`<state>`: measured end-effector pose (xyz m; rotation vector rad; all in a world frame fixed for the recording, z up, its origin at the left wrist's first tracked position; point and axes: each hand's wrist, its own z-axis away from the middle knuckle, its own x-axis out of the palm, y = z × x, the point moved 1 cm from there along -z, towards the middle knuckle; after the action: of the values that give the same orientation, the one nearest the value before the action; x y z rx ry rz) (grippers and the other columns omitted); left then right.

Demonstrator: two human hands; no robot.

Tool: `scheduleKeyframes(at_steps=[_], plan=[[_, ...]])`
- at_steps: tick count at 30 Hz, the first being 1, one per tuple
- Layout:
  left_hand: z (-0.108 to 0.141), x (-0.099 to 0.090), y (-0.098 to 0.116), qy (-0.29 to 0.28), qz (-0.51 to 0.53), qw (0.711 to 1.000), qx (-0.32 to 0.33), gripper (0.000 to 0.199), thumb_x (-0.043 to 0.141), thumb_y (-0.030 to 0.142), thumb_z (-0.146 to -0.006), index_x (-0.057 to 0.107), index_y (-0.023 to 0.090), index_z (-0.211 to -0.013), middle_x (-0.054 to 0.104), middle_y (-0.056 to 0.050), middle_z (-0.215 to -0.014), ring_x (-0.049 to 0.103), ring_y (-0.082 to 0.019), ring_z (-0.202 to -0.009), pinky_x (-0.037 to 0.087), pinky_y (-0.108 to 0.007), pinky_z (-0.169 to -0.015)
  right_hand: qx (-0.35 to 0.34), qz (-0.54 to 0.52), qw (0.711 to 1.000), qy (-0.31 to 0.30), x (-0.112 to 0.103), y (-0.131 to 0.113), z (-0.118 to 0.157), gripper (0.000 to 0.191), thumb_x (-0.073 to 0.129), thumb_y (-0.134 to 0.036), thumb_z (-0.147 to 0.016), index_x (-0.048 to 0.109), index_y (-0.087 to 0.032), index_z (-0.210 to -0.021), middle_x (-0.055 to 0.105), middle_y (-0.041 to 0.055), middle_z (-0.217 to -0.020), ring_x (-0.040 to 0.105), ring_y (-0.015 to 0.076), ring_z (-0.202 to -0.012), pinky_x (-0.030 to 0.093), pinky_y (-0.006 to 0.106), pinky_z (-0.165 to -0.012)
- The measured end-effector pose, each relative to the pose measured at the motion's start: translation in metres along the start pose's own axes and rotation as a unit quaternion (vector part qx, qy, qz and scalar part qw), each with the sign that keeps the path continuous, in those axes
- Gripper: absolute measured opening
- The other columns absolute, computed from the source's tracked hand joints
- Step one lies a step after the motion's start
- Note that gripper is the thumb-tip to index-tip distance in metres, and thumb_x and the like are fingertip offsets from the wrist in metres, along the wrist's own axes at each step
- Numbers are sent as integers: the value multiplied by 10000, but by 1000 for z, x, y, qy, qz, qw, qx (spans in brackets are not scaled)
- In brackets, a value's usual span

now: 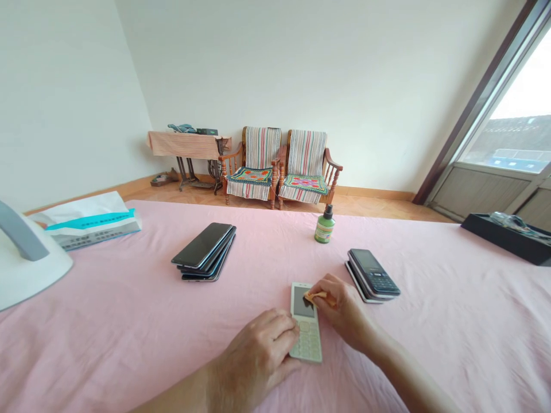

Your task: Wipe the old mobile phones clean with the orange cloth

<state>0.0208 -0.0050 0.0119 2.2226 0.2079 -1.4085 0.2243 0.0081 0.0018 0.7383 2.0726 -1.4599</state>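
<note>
A white keypad phone (306,338) lies face up on the pink cloth. My left hand (262,344) grips its left edge near the keys, fingers closed along the side. In my right hand (344,307) is a small folded orange cloth (323,297), pinched and pressed against the phone's grey screen. Right of that hand sits a short stack of phones with a black keypad phone (373,272) on top. A taller stack of dark smartphones (205,249) rests to the left, beyond my left hand.
A green spray bottle (324,225) stands toward the far edge of the pink-covered table (129,332). At the left are a tissue pack (94,221) and a white and grey appliance (32,264). A black box (508,238) holds clear plastic at the right. Two chairs stand beyond.
</note>
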Motion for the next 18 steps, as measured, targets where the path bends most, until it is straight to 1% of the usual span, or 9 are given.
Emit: scheduleKeyframes(at_steps=[1, 5, 7, 10, 12, 13, 16, 17, 18], plan=[[0, 0, 0, 2, 1, 1000, 0, 270, 644, 165, -849, 589, 157, -1112, 653, -80, -1034, 590, -231, -1018, 515, -378, -910, -4, -1, 1000, -12, -1, -1, 1, 184, 546, -76, -777, 690, -182, -734, 610, 19, -741, 577, 134, -648, 404, 238, -599], [-1, -1, 1, -1, 9, 1000, 1, 292, 657, 161, -838, 586, 155, -1121, 653, -75, -1037, 590, -228, -1023, 510, -375, -932, -13, -21, 994, -102, -8, -8, 10, 217, 573, -32, -729, 700, -204, -766, 628, 1, -745, 583, 127, -657, 400, 219, -594], [-1, -2, 1, -3, 9, 1000, 0, 296, 666, 149, -828, 588, 152, -1114, 652, -75, -1043, 589, -229, -1019, 508, -374, -934, -12, -28, 994, -103, -10, -10, 11, 224, 572, -23, -725, 698, -202, -772, 634, -1, -753, 589, 126, -672, 403, 217, -607], [-1, -2, 2, -4, 1, 1000, -3, 294, 672, 144, -821, 593, 144, -1104, 647, -80, -1049, 587, -233, -1015, 516, -370, -918, -11, -12, 998, -61, -10, -8, 8, 233, 547, -9, -730, 689, -188, -772, 630, 9, -769, 590, 129, -686, 406, 227, -634], [0, -1, 2, -5, -2, 1000, -5, 294, 671, 140, -822, 593, 137, -1105, 644, -83, -1042, 585, -231, -1013, 517, -368, -913, -11, -8, 999, -53, -10, -7, 7, 242, 533, 0, -725, 681, -186, -769, 626, 8, -769, 586, 129, -680, 403, 227, -630], [0, -1, 2, -4, -2, 1000, -5, 296, 668, 142, -825, 591, 135, -1111, 644, -82, -1035, 583, -229, -1013, 514, -368, -916, -13, -14, 998, -67, -11, -9, 8, 247, 527, 4, -721, 676, -189, -758, 626, 4, -764, 584, 127, -675, 401, 223, -622], [0, 1, 1, -2, 9, 1000, -5, 282, 649, 164, -848, 586, 145, -1123, 640, -68, -1021, 574, -220, -1007, 503, -367, -923, -30, -44, 989, -140, -14, -15, 13, 277, 509, 30, -693, 663, -200, -710, 631, -12, -752, 581, 118, -671, 399, 204, -610], [0, 1, 1, -3, 14, 1000, -5, 276, 642, 171, -855, 585, 150, -1124, 638, -65, -1018, 571, -218, -1002, 503, -366, -918, -33, -48, 986, -155, -14, -18, 14, 283, 507, 35, -686, 662, -202, -703, 631, -15, -750, 580, 116, -671, 398, 201, -607], [0, 1, 1, -4, 19, 1000, -5, 271, 640, 173, -857, 585, 153, -1122, 636, -63, -1015, 569, -218, -995, 505, -363, -907, -34, -46, 986, -157, -14, -19, 15, 285, 507, 36, -686, 662, -203, -705, 631, -15, -748, 578, 117, -672, 396, 201, -608]])
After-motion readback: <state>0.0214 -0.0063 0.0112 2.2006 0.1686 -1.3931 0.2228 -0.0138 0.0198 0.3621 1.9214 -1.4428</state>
